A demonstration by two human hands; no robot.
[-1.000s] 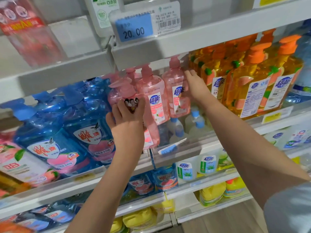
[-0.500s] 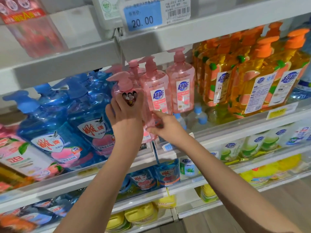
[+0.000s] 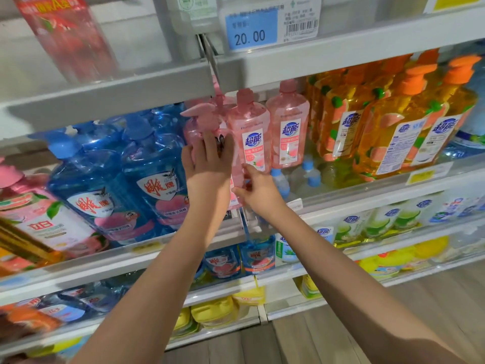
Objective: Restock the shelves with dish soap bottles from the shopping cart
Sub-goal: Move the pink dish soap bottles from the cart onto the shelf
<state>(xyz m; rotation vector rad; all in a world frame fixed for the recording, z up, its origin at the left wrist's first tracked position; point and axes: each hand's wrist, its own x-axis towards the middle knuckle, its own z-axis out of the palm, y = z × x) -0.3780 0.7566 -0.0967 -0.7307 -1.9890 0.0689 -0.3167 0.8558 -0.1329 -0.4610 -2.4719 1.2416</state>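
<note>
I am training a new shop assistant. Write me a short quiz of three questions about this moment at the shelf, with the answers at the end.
1. True or false: the left hand and the right hand are both on the same pink transparent plastic pump bottle.
2. Which bottles stand directly right of the row of shelved pink bottles? A) green glass jars B) amber plastic bottles with orange pumps C) black metal cans
3. Fill in: the blue paper price label on the grey upper shelf edge reads ___.

Key: 1 true; 2 B; 3 20.00
</note>
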